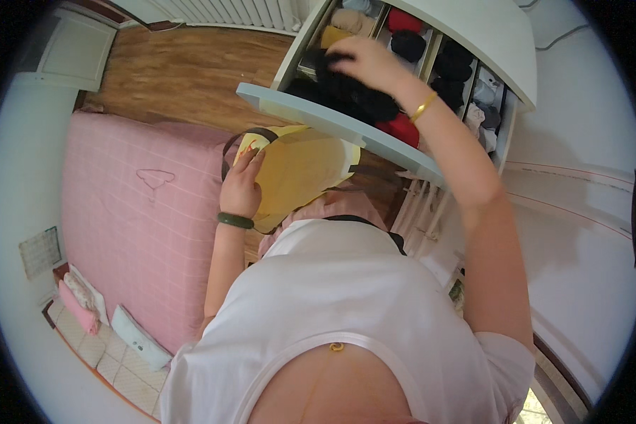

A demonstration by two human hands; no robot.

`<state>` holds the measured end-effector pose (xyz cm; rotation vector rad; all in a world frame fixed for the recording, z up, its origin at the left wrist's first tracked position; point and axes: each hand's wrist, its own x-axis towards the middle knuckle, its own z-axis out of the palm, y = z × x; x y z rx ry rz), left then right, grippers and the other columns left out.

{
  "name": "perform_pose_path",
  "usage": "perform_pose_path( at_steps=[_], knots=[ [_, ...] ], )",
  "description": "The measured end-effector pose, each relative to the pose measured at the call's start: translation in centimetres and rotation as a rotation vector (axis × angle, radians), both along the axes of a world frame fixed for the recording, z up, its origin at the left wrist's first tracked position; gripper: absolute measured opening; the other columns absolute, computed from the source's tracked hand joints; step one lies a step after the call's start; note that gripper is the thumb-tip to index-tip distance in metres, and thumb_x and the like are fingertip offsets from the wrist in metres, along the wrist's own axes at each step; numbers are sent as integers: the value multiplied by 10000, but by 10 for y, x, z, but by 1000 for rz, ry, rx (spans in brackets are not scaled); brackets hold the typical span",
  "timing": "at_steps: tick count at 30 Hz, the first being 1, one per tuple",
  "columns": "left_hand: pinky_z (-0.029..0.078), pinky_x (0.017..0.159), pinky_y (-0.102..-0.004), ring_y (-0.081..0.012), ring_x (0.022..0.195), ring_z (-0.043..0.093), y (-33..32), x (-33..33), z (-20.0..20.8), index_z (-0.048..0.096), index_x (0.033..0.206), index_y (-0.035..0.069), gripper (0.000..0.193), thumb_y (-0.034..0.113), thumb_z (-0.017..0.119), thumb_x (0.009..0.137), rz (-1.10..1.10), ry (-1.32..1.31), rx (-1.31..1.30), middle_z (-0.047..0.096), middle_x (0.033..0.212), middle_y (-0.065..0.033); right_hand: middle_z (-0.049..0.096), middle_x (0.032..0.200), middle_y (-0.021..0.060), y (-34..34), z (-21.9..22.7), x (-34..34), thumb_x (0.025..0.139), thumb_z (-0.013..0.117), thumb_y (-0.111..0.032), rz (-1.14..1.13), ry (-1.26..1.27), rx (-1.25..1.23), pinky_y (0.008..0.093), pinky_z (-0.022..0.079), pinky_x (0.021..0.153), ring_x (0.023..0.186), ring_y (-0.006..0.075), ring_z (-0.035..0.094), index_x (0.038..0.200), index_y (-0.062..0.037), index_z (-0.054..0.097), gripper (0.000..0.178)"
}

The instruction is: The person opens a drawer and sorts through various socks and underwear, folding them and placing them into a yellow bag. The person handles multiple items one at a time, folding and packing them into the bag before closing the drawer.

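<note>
My right hand (pixel 369 65), slightly blurred and with a gold bangle at the wrist, reaches into an open drawer (pixel 346 133). Its fingers are curled round a piece of black clothing (pixel 325 69), which lies against more dark cloth (pixel 357 100) at the drawer's near left. Lower down, my left hand (pixel 242 191) grips the rim of a yellow bag (pixel 300 166) with black handles. That bag hangs wide at the top in front of my lap, below the drawer front. What lies at its bottom cannot be made out.
Dividers split the drawer into rows of folded clothes: red bundles (pixel 403 20), a black bundle (pixel 407 45), grey and white pieces (pixel 486 88). A bed with a pink cover (pixel 141 212) stands left, a hanger (pixel 155 178) on it. A radiator (pixel 233 13) is at the back.
</note>
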<state>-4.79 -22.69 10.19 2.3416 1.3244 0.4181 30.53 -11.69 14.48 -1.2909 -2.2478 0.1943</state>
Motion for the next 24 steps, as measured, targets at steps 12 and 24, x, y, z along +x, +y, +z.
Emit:
perform_pose_path(
  at_steps=[12,24],
  knots=[
    [489,925,-386,-337,1160,542,-17,-15,-10,569,1277,82,644,-130,476,675,22,-38,-34,540,1312,-144,638,1046,194,-57,16,63,980,498,-371,-154,1814,-835,402,564,843,922,280,644,1211,23,552,460],
    [515,751,-396,-328,929,595,-6,9,45,643,1172,123,537,-72,523,685,-29,-131,-10,572,1105,-154,451,775,-51,-101,60,67,945,561,-260,136,1954,-805,196,373,546,660,67,442,904,-122,543,144]
  ],
)
